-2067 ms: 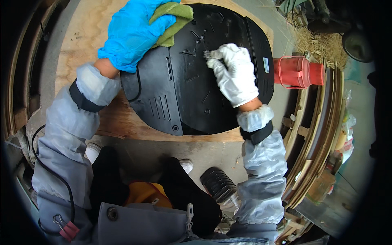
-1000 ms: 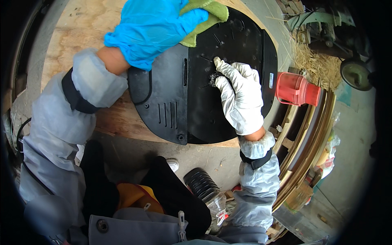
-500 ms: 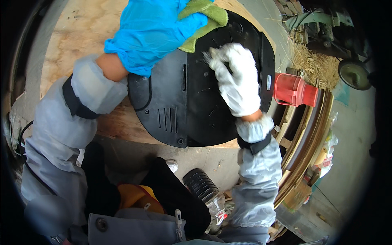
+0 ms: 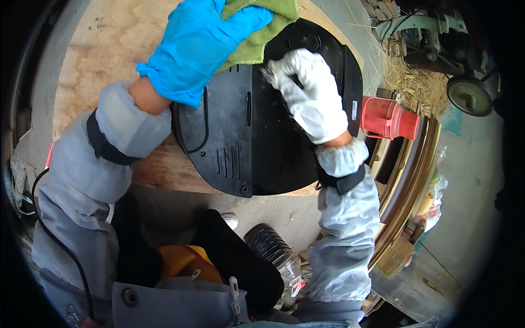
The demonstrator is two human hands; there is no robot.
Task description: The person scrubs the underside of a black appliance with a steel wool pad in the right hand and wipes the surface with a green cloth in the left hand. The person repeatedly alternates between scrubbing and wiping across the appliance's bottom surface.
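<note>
My left hand (image 4: 197,52) in a blue glove grips a green cloth (image 4: 257,38) at the upper left of a black plastic panel (image 4: 213,150) with slots and round recesses. The panel lies flat on a plywood board (image 4: 93,65). My right hand (image 4: 306,93) wears a white glove; its fingers are pinched on a frayed grey scrubbing pad (image 4: 269,74), partly hidden by the fingertips, on the upper middle of the panel.
A red thermos (image 4: 383,117) lies sideways beside the panel's right. Further right are stacked boards (image 4: 404,186), straw (image 4: 415,82) and a green machine with a wheel (image 4: 469,95). A large plastic bottle (image 4: 268,246) lies on the floor below, near my legs.
My right hand has moved up and left on the panel with the pad. My left hand has shifted slightly left and down, still gripping the cloth.
</note>
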